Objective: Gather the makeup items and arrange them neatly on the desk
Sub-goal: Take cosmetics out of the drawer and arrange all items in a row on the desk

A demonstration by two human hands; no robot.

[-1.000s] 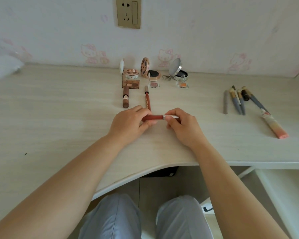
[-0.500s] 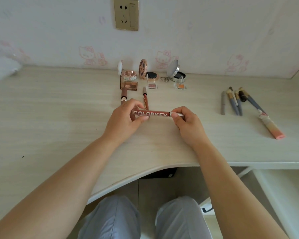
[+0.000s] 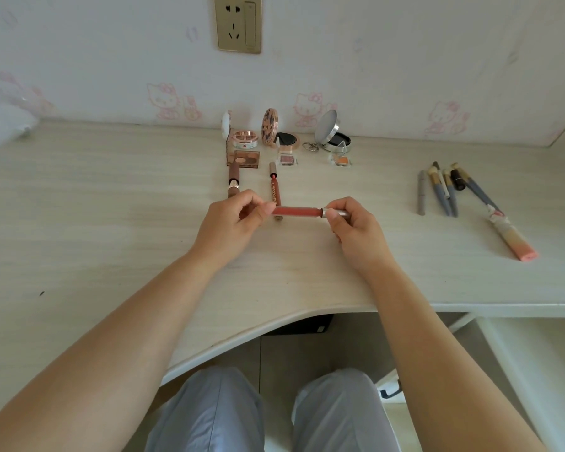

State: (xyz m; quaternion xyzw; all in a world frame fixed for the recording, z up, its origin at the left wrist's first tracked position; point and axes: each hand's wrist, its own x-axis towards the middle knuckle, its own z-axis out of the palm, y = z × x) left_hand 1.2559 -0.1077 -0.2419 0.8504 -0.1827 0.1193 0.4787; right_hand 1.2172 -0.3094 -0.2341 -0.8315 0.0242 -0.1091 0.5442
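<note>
As both hands [image 3: 294,223] pinch it, lip gloss [image 3: 297,211] lettering faces away

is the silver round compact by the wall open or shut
Open: the silver round compact's lid stands up, and its dark inside shows below.

Home bedroom, pale wood-grain desk [image 3: 79,223], cartoon-cat wallpaper [image 3: 163,101] on far wall, gold wall socket [image 3: 238,24], open makeup compacts [image 3: 284,135] beneath it

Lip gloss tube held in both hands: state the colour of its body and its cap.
The lip gloss tube has a brick-red body and a silver cap, seen in the head view.
</note>
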